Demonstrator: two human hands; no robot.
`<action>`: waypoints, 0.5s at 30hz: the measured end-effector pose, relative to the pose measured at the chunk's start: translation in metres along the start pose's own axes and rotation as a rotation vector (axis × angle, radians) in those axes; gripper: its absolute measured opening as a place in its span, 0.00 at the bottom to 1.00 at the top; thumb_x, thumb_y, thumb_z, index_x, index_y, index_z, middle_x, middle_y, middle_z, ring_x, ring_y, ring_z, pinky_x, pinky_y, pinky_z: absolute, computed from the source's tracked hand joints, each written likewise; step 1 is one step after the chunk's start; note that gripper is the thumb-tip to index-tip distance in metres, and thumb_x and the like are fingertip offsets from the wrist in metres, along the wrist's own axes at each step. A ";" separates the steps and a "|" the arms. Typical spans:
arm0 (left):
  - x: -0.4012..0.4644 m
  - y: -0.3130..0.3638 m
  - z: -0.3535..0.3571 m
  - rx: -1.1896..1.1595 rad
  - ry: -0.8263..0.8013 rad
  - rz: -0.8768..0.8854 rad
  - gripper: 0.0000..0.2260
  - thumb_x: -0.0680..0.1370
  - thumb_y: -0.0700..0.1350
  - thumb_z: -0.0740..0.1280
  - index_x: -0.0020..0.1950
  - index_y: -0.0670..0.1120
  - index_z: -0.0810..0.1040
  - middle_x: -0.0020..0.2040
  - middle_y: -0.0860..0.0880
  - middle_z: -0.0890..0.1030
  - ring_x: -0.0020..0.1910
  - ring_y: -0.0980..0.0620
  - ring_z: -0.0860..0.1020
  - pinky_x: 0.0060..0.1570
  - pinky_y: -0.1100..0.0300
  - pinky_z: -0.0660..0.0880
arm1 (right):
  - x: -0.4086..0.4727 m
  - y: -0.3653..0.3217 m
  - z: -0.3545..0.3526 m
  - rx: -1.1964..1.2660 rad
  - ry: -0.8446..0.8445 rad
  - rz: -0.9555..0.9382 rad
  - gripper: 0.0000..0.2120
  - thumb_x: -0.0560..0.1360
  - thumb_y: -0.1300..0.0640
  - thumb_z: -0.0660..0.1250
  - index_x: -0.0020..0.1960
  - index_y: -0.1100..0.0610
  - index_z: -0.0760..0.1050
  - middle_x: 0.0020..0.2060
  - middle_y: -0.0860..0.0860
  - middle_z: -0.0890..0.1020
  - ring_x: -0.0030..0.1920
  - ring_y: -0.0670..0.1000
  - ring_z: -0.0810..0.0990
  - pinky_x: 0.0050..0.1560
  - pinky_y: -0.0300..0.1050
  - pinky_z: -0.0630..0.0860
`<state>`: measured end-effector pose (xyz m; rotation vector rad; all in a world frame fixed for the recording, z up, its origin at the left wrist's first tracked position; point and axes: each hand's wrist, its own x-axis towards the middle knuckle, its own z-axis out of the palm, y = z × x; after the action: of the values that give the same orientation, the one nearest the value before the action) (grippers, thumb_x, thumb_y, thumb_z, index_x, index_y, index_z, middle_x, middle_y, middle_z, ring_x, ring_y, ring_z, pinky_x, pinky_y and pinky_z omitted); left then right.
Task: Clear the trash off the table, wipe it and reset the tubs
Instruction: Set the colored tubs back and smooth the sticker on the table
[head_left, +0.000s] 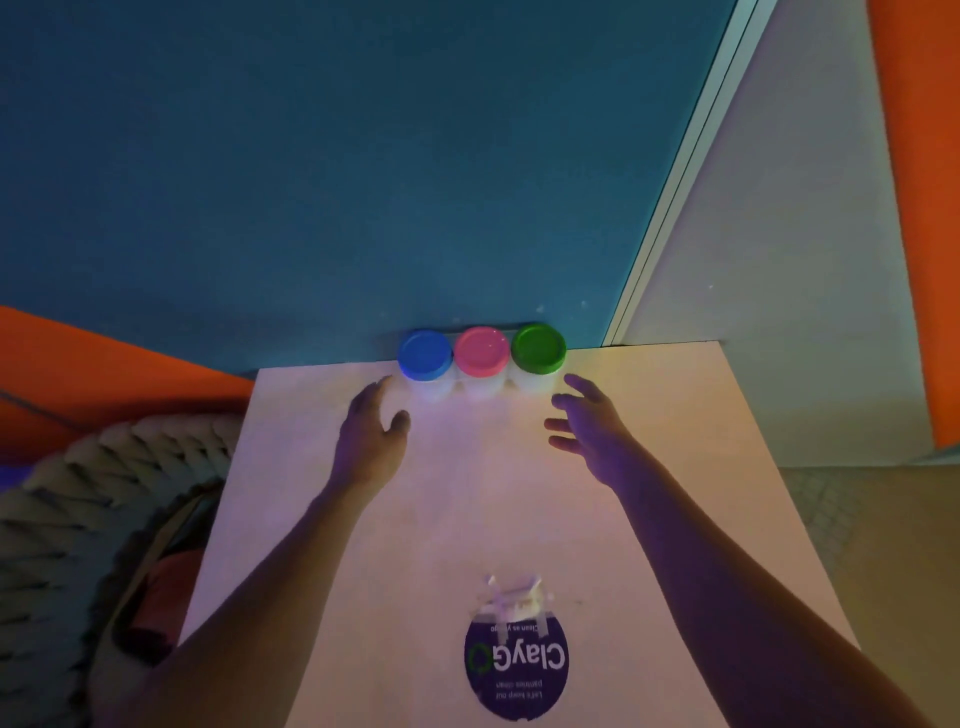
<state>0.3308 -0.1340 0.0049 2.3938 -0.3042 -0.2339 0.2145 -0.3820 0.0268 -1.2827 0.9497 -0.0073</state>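
Three tubs (481, 361) at table (649, 467) far edge; left hand (371, 436), right hand (589, 423) released, flanking

Two bare forearms come into the head view from the bottom edge, one on each side, and both are uncovered from the lower border up to the wrists, with no sleeve or cuff on the parts that show. The left hand (370, 435) is bare, with no glove, ring or watch to be seen on it. The right hand (589, 423) is likewise bare, the wrist behind it carrying no band or strap. The dim, coloured light blurs finer detail on fingers and knuckles, so small marks cannot be told
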 end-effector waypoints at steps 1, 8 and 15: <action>-0.014 0.000 -0.005 0.016 -0.002 0.025 0.25 0.81 0.44 0.66 0.78 0.47 0.67 0.76 0.45 0.68 0.74 0.46 0.68 0.72 0.54 0.65 | -0.013 0.005 0.003 -0.033 -0.011 -0.018 0.22 0.80 0.60 0.63 0.73 0.50 0.67 0.53 0.53 0.78 0.52 0.56 0.80 0.54 0.53 0.79; -0.125 -0.010 -0.038 0.110 -0.047 0.071 0.25 0.81 0.47 0.66 0.78 0.51 0.65 0.79 0.49 0.62 0.76 0.49 0.65 0.70 0.55 0.67 | -0.111 0.064 0.030 -0.375 -0.087 -0.205 0.19 0.77 0.56 0.66 0.68 0.51 0.72 0.46 0.49 0.82 0.44 0.52 0.78 0.47 0.50 0.75; -0.242 -0.036 -0.079 0.109 -0.052 0.111 0.25 0.82 0.51 0.65 0.79 0.55 0.62 0.80 0.54 0.59 0.77 0.52 0.62 0.69 0.53 0.72 | -0.219 0.125 0.065 -0.674 -0.170 -0.289 0.19 0.79 0.51 0.65 0.70 0.45 0.70 0.59 0.49 0.78 0.56 0.52 0.78 0.54 0.45 0.73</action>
<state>0.1251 0.0096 0.0589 2.4716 -0.4832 -0.2341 0.0530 -0.1796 0.0541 -2.0010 0.6254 0.2095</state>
